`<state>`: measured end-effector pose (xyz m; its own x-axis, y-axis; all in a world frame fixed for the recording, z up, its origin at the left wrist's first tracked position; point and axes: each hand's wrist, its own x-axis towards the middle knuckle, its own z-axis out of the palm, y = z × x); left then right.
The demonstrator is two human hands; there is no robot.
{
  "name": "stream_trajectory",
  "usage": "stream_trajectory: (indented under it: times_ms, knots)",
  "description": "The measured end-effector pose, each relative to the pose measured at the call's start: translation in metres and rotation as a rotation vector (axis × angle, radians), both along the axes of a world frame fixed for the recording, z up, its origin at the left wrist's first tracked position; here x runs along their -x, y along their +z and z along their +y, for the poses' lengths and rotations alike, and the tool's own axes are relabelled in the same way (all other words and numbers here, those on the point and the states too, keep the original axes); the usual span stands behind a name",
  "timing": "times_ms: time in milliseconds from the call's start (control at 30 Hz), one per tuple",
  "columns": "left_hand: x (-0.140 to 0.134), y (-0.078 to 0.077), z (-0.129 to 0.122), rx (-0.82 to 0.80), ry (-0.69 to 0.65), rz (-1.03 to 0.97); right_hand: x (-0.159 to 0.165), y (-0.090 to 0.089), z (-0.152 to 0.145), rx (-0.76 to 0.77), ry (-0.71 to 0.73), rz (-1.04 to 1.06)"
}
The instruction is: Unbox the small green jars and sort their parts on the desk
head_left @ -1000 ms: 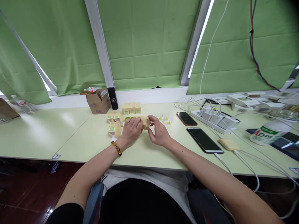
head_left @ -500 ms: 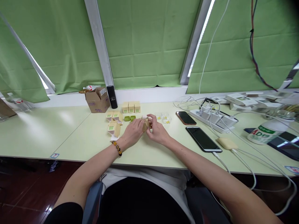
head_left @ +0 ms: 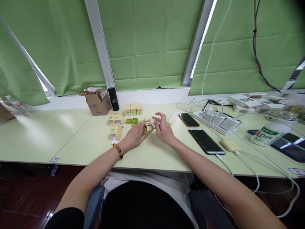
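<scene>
and here is the left hand (head_left: 134,136), palm down, fingers bent, gripping a small tan box (head_left: 148,129) by its left side! over on the other flank, the right hand (head_left: 165,131) has its index finger lifted and its other fingertips right up at the box's raised flap (head_left: 152,122); whether they actually pinch it, i cannot tell. so the box sits in the gap between the two hands, just to the right of the left one, which is nearer and has the body, while the flap leans up on the right hand's side. the long axis is hard to read at this size, but the open top looks upward. just beyond, a small white piece (head_left: 146,119) sits by the box, with green containers (head_left: 134,121) to its left and clear plastic pieces (head_left: 170,120) behind the right hand. further left, more tan boxes (head_left: 115,131) lie with flaps out, and three closed boxes (head_left: 133,110) line up behind. out wide on the table (head_left: 152,156), it's a black phone (head_left: 206,141) to the right and a cardboard carton (head_left: 98,103) at back left!
</scene>
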<state>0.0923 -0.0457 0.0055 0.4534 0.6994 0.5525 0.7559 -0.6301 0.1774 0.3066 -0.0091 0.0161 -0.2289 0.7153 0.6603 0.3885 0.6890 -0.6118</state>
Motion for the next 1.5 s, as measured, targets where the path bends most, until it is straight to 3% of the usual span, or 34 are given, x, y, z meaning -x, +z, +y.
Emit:
stream_trajectory:
  times_ms: [133, 333, 600, 733, 933, 1100, 1267, 1500]
  knots:
    - [-0.002, 0.007, -0.003, 0.064, 0.0, -0.031, -0.003, -0.001, 0.011, -0.053, -0.033, 0.054]
    - [-0.003, 0.011, -0.006, 0.137, 0.0, -0.086, -0.016, -0.005, 0.03, -0.311, -0.098, -0.026]
    - [-0.003, 0.009, -0.005, 0.176, 0.032, -0.089, -0.017, -0.012, 0.037, -0.477, 0.098, -0.234]
    - [-0.002, 0.007, -0.004, 0.169, 0.027, -0.097, -0.013, -0.012, 0.031, -0.511, 0.082, -0.213]
    - [-0.003, 0.007, -0.003, 0.175, 0.031, -0.099, -0.011, -0.004, 0.012, -0.447, 0.065, -0.01]
    - [-0.005, 0.012, -0.007, 0.194, 0.046, -0.09, -0.006, -0.001, 0.005, -0.282, 0.033, 0.088]
    - [-0.005, 0.012, -0.008, 0.165, 0.034, -0.089, -0.004, 0.003, 0.001, -0.138, -0.014, 0.042]
    - [-0.004, 0.008, -0.006, 0.138, 0.029, -0.087, -0.005, -0.002, 0.008, -0.091, -0.004, 0.001]
